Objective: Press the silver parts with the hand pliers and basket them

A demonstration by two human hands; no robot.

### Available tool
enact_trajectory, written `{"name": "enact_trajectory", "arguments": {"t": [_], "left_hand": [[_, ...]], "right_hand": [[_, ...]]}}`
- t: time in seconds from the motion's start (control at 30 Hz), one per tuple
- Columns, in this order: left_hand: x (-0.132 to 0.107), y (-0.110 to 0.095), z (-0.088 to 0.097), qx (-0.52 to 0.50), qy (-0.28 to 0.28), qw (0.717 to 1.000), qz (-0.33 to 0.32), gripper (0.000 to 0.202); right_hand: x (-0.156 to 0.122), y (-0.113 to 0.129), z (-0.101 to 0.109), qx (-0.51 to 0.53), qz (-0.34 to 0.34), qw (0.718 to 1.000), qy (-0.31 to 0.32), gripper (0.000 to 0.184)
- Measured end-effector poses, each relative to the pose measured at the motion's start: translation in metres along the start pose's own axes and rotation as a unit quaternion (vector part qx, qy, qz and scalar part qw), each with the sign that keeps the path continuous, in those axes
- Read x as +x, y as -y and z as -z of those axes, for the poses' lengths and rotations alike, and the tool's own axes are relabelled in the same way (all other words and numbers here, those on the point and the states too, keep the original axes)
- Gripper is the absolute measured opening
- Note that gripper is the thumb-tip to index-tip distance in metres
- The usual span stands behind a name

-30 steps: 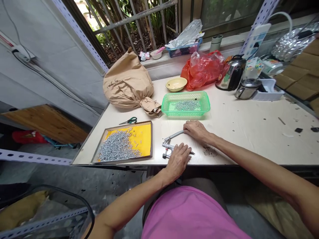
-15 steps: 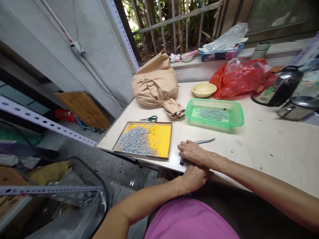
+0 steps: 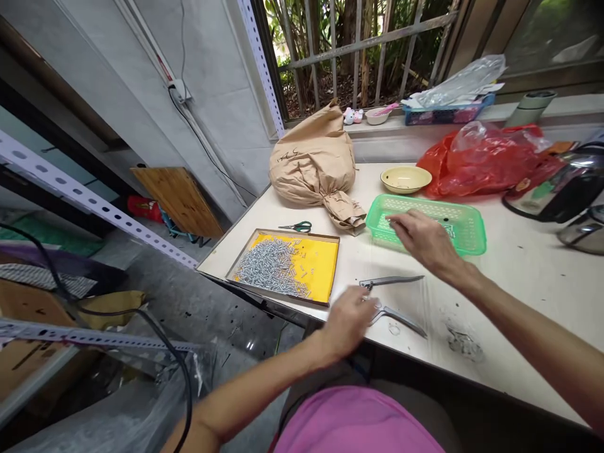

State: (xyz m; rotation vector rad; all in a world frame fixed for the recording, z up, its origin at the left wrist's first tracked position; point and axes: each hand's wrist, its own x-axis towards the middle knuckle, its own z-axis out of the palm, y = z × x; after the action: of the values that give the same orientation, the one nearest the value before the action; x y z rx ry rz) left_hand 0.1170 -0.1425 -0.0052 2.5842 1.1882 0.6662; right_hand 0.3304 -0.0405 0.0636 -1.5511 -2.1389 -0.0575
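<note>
My left hand hovers at the table's near edge, over the head of the metal pliers; it is smeared by motion, so its fingers do not read. The pliers lie open on the table, handles pointing right. My right hand reaches over the near rim of the green basket, fingers loosely curled; I cannot tell whether they hold anything. The basket holds small metal screws. A shallow tray with a yellow bottom lies left of the pliers, heaped with several silver screws.
A tied brown paper sack, green-handled scissors, a yellow bowl, a red plastic bag and a kettle stand toward the back. The table's left edge drops to floor clutter and a perforated metal rail.
My right hand left the pliers and moved up to the green basket. My left hand came up from under the table edge to the pliers' head. The camera swung left.
</note>
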Motion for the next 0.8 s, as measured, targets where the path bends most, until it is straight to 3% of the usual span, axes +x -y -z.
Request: {"name": "enact_trajectory", "arguments": {"t": [0.1,0.2,0.3,0.43,0.57,0.67,0.73,0.8], "left_hand": [[-0.002,0.044,0.038,0.113,-0.024,0.982,0.149,0.023],[-0.003,0.083,0.059,0.187,0.016,0.955,0.229,0.021],[-0.002,0.103,0.060,0.208,0.076,0.942,0.253,0.022],[0.001,0.115,0.052,0.225,0.110,0.935,0.251,0.023],[0.008,0.113,0.056,0.199,0.089,0.946,0.240,0.020],[0.017,0.092,0.055,0.044,0.051,0.959,0.274,0.016],[0.023,0.070,0.048,-0.126,0.072,0.934,0.325,0.016],[0.028,0.049,0.035,-0.262,0.110,0.884,0.372,0.017]], "right_hand": [[0.001,-0.027,0.001,-0.108,-0.059,0.991,0.058,0.034],[-0.021,-0.027,-0.006,-0.093,-0.040,0.992,0.081,0.037],[-0.057,-0.008,-0.016,-0.008,0.019,0.993,0.119,0.035],[-0.102,0.014,-0.025,0.044,0.028,0.981,0.188,0.032],[-0.122,0.021,-0.021,0.045,-0.007,0.967,0.250,0.030],[-0.124,0.025,-0.016,0.042,-0.038,0.955,0.291,0.025],[-0.123,0.027,-0.014,0.040,-0.052,0.950,0.306,0.025],[-0.120,0.028,-0.013,0.037,-0.063,0.946,0.317,0.026]]}}
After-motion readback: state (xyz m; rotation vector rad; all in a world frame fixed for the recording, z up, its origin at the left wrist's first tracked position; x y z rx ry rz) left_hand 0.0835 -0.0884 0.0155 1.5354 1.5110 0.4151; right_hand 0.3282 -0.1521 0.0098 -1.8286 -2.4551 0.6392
